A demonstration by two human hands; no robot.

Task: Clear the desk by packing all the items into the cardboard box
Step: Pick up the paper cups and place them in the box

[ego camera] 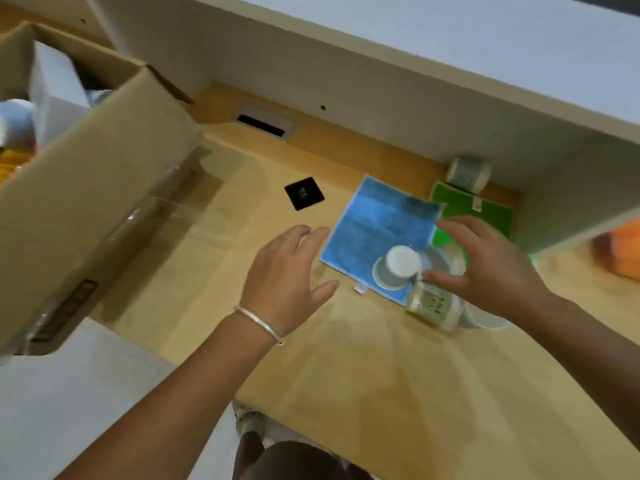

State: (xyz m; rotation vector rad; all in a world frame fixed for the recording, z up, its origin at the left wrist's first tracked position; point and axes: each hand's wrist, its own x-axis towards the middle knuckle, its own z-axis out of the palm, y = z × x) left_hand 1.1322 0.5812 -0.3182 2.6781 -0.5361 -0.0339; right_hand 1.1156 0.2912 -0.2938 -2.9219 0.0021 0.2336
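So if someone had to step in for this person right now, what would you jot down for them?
Left hand: open, hovering over the wooden desk, holding nothing.
Right hand: fingers open around the patterned paper cup beside the upturned white paper cup; grip not confirmed.
Done: the brown cardboard box at the left already holds some items.
Left: both cups, the blue square cloth, the green cloth, the pale roll at the back.

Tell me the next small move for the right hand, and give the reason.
Probably close the right hand around the clear jar and lift it: its fingers and thumb already bracket the jar, but whether they grip it is blurred. The cardboard box stands open to the left, and the left hand hovers empty.
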